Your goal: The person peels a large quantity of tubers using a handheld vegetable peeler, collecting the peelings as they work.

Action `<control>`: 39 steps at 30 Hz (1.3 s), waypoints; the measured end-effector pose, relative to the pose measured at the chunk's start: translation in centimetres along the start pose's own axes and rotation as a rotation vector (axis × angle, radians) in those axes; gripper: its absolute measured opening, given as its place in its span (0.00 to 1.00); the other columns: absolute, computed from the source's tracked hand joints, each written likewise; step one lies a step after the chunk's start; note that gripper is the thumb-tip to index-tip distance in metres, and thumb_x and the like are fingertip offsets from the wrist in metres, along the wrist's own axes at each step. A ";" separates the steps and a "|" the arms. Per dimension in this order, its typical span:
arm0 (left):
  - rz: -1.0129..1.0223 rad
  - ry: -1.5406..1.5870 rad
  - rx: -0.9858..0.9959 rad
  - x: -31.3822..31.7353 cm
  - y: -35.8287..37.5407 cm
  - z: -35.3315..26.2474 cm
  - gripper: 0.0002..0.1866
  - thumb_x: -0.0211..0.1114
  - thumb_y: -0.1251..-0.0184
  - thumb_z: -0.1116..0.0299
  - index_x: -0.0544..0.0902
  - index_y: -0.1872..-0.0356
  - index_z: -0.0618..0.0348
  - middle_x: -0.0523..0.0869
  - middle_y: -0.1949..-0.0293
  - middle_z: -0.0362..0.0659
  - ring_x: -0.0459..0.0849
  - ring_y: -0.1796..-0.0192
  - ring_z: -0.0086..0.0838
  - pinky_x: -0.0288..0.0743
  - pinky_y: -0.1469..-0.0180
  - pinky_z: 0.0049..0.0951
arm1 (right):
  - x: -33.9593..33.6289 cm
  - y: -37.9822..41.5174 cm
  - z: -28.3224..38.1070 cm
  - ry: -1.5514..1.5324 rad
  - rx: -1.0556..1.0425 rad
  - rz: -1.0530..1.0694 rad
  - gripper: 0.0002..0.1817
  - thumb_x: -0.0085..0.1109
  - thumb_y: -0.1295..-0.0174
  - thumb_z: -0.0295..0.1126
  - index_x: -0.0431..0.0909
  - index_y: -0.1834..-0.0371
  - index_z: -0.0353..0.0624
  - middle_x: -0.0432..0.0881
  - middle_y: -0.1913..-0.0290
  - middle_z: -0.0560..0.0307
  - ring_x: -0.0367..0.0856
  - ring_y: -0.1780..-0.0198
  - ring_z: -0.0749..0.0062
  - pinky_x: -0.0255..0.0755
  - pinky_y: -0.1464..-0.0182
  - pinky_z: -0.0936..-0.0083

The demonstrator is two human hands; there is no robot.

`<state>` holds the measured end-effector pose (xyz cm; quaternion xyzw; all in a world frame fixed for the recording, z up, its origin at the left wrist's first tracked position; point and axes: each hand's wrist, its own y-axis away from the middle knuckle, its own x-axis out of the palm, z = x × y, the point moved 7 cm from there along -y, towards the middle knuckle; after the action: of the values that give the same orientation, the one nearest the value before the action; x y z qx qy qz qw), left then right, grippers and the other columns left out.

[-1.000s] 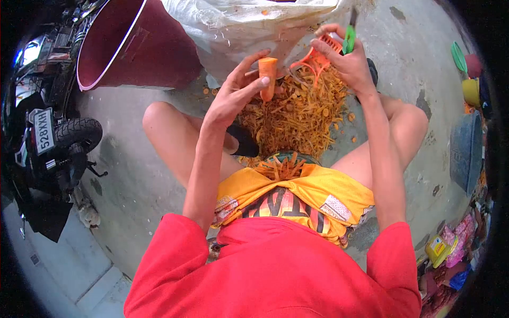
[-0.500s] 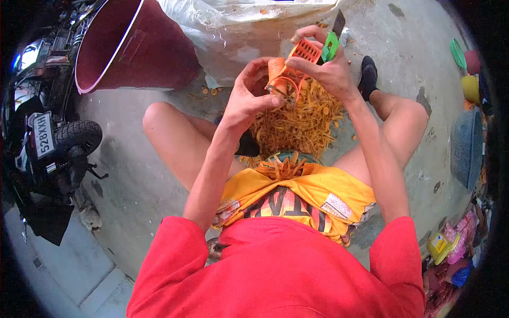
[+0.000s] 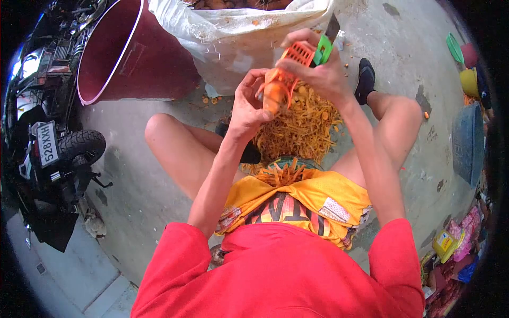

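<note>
My left hand (image 3: 250, 103) is closed around a carrot (image 3: 273, 96), holding it in front of me. Against the carrot lies an orange peeler (image 3: 298, 57) with a slotted handle, gripped in my right hand (image 3: 321, 69). The same hand also holds a knife (image 3: 324, 46) with a green handle, its dark blade pointing up and away. Motion blurs the peeler's head, so its exact contact with the carrot is hard to make out. Below my hands, a heap of carrot peelings (image 3: 302, 124) covers the floor between my legs, and more strips lie on my yellow shorts (image 3: 323, 191).
A white sack (image 3: 233, 42) of carrots stands ahead, beside a tilted maroon bucket (image 3: 159, 69). To the left is a parked motorcycle (image 3: 63, 148). At the right are a blue-grey basin (image 3: 467, 146) and a yellow container (image 3: 445, 244) among plastic bags.
My right hand has drawn the peeler along the carrot, and the carrot is now tilted more upright. The view has shifted slightly, showing more of the sack's contents.
</note>
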<state>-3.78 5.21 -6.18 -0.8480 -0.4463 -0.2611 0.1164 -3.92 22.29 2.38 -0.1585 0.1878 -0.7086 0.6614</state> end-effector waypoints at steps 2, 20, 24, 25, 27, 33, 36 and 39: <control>0.066 0.038 0.071 -0.1 0.4 0.0 0.55 0.95 0.69 0.53 0.74 0.35 0.59 0.82 0.41 0.39 0.82 0.39 0.25 0.76 0.34 0.29 | -2.2 -0.5 -2.1 0.010 0.122 -0.052 0.17 0.80 0.39 0.31 0.81 0.53 0.41 0.87 0.59 0.65 0.86 0.55 0.82 0.83 0.51 0.78; -0.147 0.209 0.002 1.6 0.3 -0.7 0.53 0.93 0.61 0.52 0.74 0.31 0.59 0.79 0.35 0.38 0.76 0.31 0.26 0.68 0.26 0.30 | 0.1 -1.2 0.8 0.004 -0.014 -0.016 0.16 0.77 0.37 0.29 0.80 0.50 0.40 0.83 0.54 0.64 0.84 0.53 0.81 0.81 0.50 0.81; 0.004 0.226 0.149 1.1 0.2 -1.6 0.59 0.92 0.65 0.45 0.70 0.29 0.58 0.78 0.33 0.40 0.77 0.29 0.29 0.66 0.20 0.37 | -3.5 -2.2 -2.4 -0.063 0.163 -0.170 0.15 0.74 0.35 0.28 0.80 0.49 0.40 0.83 0.53 0.64 0.83 0.48 0.80 0.81 0.49 0.78; -0.007 0.217 0.134 1.1 -0.1 -1.6 0.57 0.93 0.66 0.50 0.71 0.30 0.58 0.79 0.35 0.39 0.77 0.31 0.28 0.67 0.23 0.33 | -2.3 -2.0 -0.7 -0.058 0.125 -0.109 0.15 0.75 0.35 0.28 0.80 0.49 0.41 0.83 0.52 0.65 0.83 0.48 0.81 0.81 0.50 0.79; -0.014 0.107 0.104 0.8 -0.6 -1.5 0.55 0.94 0.66 0.56 0.73 0.33 0.57 0.79 0.37 0.38 0.77 0.32 0.28 0.69 0.26 0.31 | 0.3 -1.1 1.6 -0.002 0.038 -0.059 0.15 0.76 0.35 0.28 0.80 0.50 0.40 0.85 0.55 0.64 0.84 0.53 0.81 0.81 0.53 0.80; 0.053 0.200 0.142 1.1 0.0 -1.8 0.54 0.93 0.63 0.55 0.71 0.33 0.57 0.78 0.37 0.40 0.78 0.32 0.29 0.69 0.26 0.33 | -4.0 -2.7 -2.2 0.019 0.078 -0.267 0.14 0.76 0.36 0.28 0.80 0.52 0.39 0.87 0.59 0.63 0.86 0.58 0.81 0.82 0.56 0.80; 0.026 0.201 0.126 1.0 -0.2 -2.2 0.58 0.94 0.66 0.51 0.68 0.31 0.57 0.77 0.35 0.41 0.79 0.31 0.32 0.68 0.23 0.35 | -3.0 -2.4 0.3 -0.052 0.067 -0.186 0.16 0.77 0.37 0.28 0.81 0.52 0.38 0.87 0.60 0.64 0.86 0.58 0.82 0.82 0.56 0.80; -0.028 0.168 0.174 1.0 -0.7 -2.5 0.54 0.94 0.65 0.57 0.72 0.33 0.58 0.79 0.38 0.41 0.78 0.33 0.30 0.71 0.28 0.32 | -0.1 -1.2 2.1 -0.037 0.099 -0.063 0.17 0.79 0.40 0.28 0.82 0.51 0.40 0.86 0.60 0.65 0.87 0.58 0.81 0.82 0.57 0.79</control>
<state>-4.72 5.25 -3.58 -0.8036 -0.4676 -0.2930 0.2232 -3.93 22.37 4.81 -0.1443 0.1350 -0.7345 0.6492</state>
